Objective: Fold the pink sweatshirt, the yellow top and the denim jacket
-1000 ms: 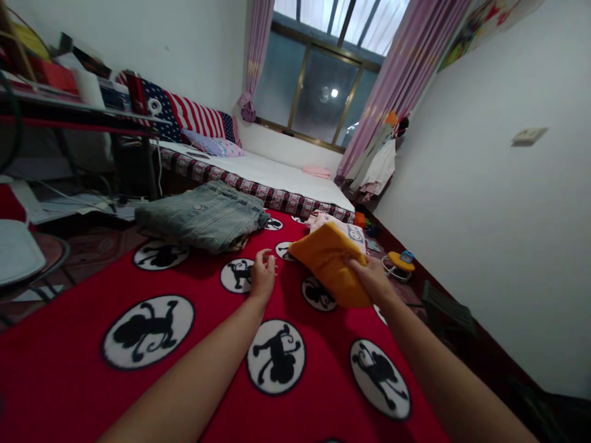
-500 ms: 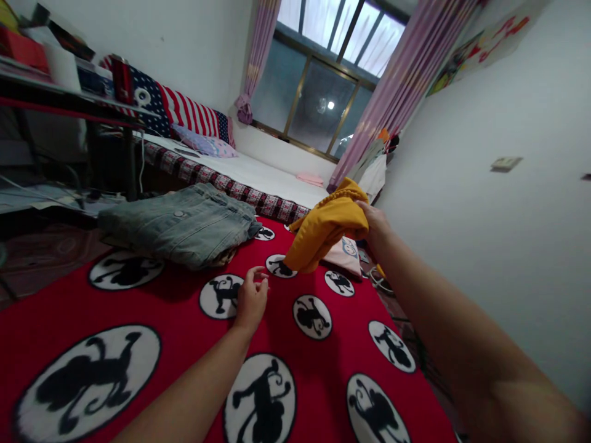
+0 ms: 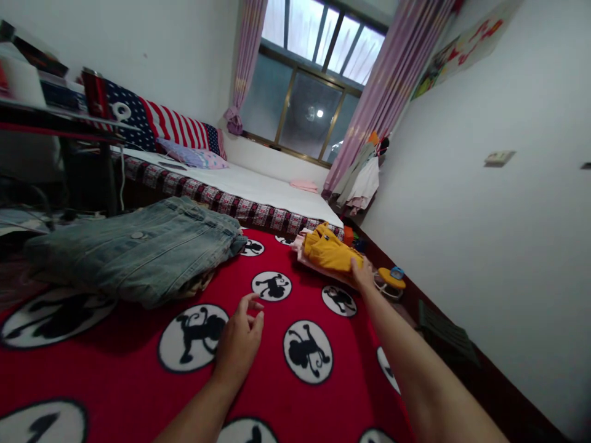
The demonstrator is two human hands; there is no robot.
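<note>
My right hand (image 3: 361, 274) reaches far forward and grips the near edge of a folded yellow garment (image 3: 329, 250). The garment lies on a folded pink garment (image 3: 308, 261) at the far right of the red blanket (image 3: 138, 344) with black-and-white monkey circles. Closer to me, my left hand (image 3: 240, 341) rests on the blanket, fingers loosely curled and apart, holding nothing. A folded stack of denim clothes (image 3: 138, 246) lies on the blanket to the left.
Beyond the blanket stands a bed (image 3: 258, 184) with a white sheet and a flag pillow (image 3: 152, 123). A desk (image 3: 55, 117) with boxes is at the left. A white wall (image 3: 498, 234) runs along the right, with a small yellow toy (image 3: 390, 280) on the floor.
My right hand has carried the yellow garment up and forward, then lowered it onto the pink garment. The view has shifted forward; my left hand stayed on the blanket.
</note>
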